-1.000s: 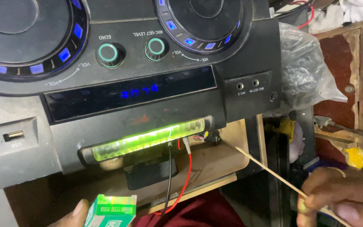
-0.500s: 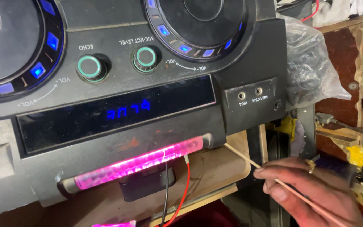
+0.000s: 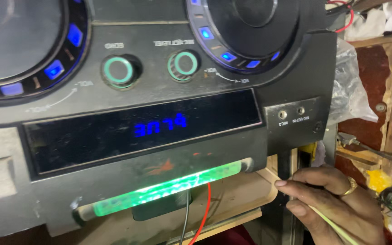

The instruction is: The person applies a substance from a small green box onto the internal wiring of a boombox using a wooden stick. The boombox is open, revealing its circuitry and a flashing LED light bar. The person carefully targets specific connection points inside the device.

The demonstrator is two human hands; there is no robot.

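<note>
Right hand pinching a thin stick beside the music player's lit strip

At four o'clock, the right hand [image 3: 336, 204] is pinching a pale stick [image 3: 330, 222] between thumb and fingers, seemingly steadying its tip near the wooden frame [image 3: 264, 190]. The glowing green strip [image 3: 169, 190] is lying at seven o'clock, red wire [image 3: 203, 213] hanging below; little room beside the player [image 3: 159, 113]. Left hand out of view.
</note>
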